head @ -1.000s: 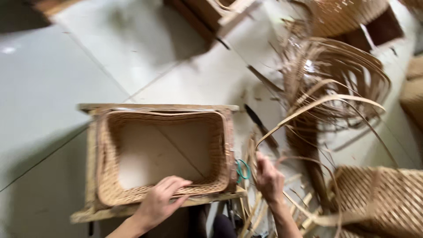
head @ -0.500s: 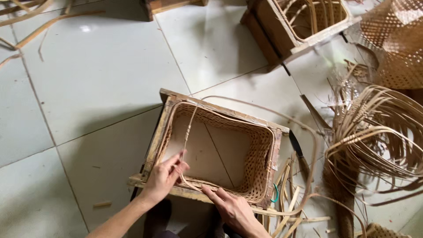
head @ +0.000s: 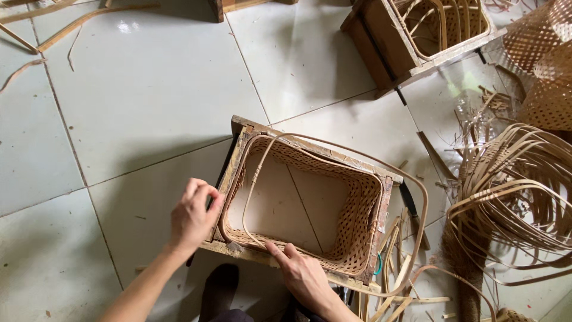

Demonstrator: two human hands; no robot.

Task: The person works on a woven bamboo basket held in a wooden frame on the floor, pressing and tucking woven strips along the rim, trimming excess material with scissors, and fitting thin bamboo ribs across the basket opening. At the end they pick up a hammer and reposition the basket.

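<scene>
Resting on the tiled floor [head: 137, 107], a half-woven basket [head: 351, 232] is seated inside a wooden frame [head: 310, 146]. The frame's near-left corner is clasped by the left hand [head: 192, 216]; the right hand [head: 304, 275] is laid open-fingered on the near rim, pinning a long cane strip [head: 417, 197]. The strip is judged light, springy and liable to kink, best gripped near the rim.

- 2 bare hands show: the left hand [head: 193, 216] and the right hand [head: 304, 275].
- No gloves, rings or watch are visible on either.
- Both forearms are bare, with no sleeve reaching the wrists.
- Nails are short and plain.
- Dark clothing and a dark foot or shoe [head: 218, 290] show at the bottom edge.
</scene>
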